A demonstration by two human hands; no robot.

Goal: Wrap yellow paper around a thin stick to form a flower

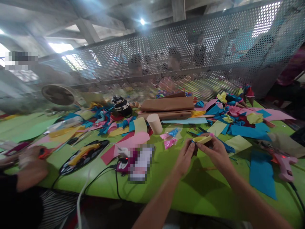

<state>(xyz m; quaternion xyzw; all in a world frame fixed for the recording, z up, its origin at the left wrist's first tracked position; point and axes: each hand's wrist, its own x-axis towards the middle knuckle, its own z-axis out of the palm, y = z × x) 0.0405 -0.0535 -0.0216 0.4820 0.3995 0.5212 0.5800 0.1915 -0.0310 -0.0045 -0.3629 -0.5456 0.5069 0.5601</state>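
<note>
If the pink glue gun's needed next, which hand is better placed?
Likely the right hand: the pink glue gun lies on that side, and the left hand is farther off. Both hands hold the yellow piece, so the left would need to hold it alone.

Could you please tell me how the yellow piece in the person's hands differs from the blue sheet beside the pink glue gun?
The yellow piece is curved, while the blue sheet lies almost flat. The left hand and right hand hold the yellow piece up; the blue sheet rests on the green table. Both look like plain coloured paper.
</note>
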